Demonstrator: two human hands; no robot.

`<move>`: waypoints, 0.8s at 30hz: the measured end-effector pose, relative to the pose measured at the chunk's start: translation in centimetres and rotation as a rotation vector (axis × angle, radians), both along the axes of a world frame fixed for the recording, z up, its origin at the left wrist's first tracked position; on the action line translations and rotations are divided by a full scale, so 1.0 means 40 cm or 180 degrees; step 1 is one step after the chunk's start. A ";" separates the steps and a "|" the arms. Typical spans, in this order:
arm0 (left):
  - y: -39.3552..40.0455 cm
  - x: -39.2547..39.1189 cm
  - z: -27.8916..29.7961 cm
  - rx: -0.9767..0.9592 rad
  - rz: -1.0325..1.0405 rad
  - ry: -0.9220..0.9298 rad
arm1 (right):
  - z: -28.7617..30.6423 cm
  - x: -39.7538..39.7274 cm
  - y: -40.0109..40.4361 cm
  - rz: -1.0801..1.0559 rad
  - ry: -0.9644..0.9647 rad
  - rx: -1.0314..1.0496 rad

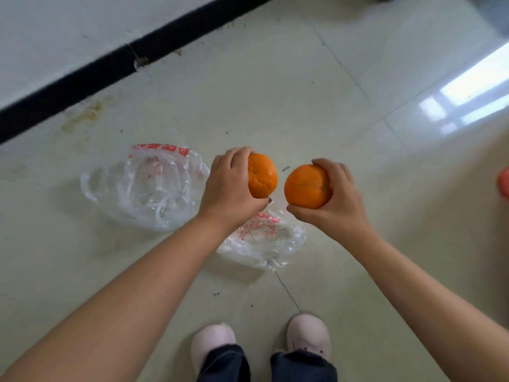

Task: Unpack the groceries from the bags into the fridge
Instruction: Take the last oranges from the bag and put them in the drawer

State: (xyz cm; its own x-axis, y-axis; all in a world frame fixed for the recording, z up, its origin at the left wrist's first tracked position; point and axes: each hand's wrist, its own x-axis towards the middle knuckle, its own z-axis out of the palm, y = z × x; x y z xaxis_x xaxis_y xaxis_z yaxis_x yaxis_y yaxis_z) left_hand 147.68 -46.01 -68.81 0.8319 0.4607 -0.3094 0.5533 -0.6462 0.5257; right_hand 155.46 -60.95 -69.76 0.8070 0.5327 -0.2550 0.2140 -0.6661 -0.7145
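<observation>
My left hand [230, 186] grips one orange [263, 176] and my right hand [340, 194] grips a second orange [305, 187]. I hold both fruits side by side above the tiled floor, a small gap between them. Below them lie two crumpled clear plastic bags with red print: one bag [146, 188] to the left, the other bag [264, 241] under my wrists. Both bags look flat, and I see nothing inside them. The fridge is not in view.
A black skirting strip [115, 64] runs diagonally along the white wall at the upper left. My two feet in pale slippers [308, 333] stand at the bottom. A red-orange object [504, 181] pokes in at the right edge. Glossy floor tiles [358, 78] stretch ahead.
</observation>
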 end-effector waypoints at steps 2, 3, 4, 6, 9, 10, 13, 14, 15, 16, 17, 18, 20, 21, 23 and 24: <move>-0.007 0.009 0.168 0.0038 -0.0098 -0.0085 | 0.165 -0.003 -0.012 -0.0122 -0.0006 0.0107; -0.014 0.018 0.251 0.0056 -0.0178 -0.0127 | 0.247 -0.001 -0.019 -0.0170 -0.0037 0.0147; -0.024 0.027 0.333 0.0070 -0.0279 -0.0172 | 0.329 0.002 -0.029 -0.0202 -0.0094 0.0173; -0.051 0.049 0.497 0.0083 -0.0490 -0.0273 | 0.486 0.011 -0.056 -0.0247 -0.0232 0.0211; -0.102 0.084 0.730 0.0076 -0.0653 -0.0497 | 0.713 0.030 -0.119 -0.0323 -0.0484 0.0206; -0.122 0.093 0.803 0.0026 -0.0666 -0.0591 | 0.786 0.037 -0.148 -0.0373 -0.0576 0.0207; -0.195 0.112 1.004 -0.0230 -0.0815 -0.0784 | 0.996 0.044 -0.259 -0.0614 -0.0866 0.0210; -0.224 0.116 1.062 -0.0331 -0.0908 -0.0828 | 1.062 0.039 -0.302 -0.0713 -0.0950 0.0209; -0.257 0.119 1.117 -0.0434 -0.1010 -0.0866 | 1.126 0.030 -0.349 -0.0819 -0.1025 0.0208; -0.294 0.121 1.169 -0.0529 -0.1112 -0.0913 | 1.190 0.015 -0.399 -0.0918 -0.1125 0.0204; -0.336 0.123 1.218 -0.0614 -0.1213 -0.0958 | 1.251 -0.002 -0.452 -0.1016 -0.1235 0.0186; -0.382 0.125 1.263 -0.0684 -0.1321 -0.1003 | 1.309 -0.022 -0.506 -0.1114 -0.1357 0.0165; -0.490 0.125 1.351 -0.0758 -0.1577 -0.1104 | 1.419 -0.072 -0.622 -0.1351 -0.1597 0.0130; -0.549 0.124 1.393 -0.0806 -0.1696 -0.1164 | 1.472 -0.102 -0.680 -0.1468 -0.1680 0.0095; -0.681 0.112 1.479 -0.0999 -0.1965 -0.1206 | 1.568 -0.171 -0.798 -0.1673 -0.1836 -0.0035; -0.750 0.102 1.518 -0.1169 -0.2104 -0.1164 | 1.609 -0.209 -0.860 -0.1771 -0.1898 -0.0104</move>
State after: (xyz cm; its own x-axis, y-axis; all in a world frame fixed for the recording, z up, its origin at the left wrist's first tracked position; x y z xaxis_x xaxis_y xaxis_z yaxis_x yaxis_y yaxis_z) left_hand 151.76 -76.00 -8.08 0.9722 -0.2341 -0.0027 -0.1253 -0.5303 0.8385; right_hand 147.12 -95.35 -5.39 0.9562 0.0138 0.2924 0.1839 -0.8055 -0.5634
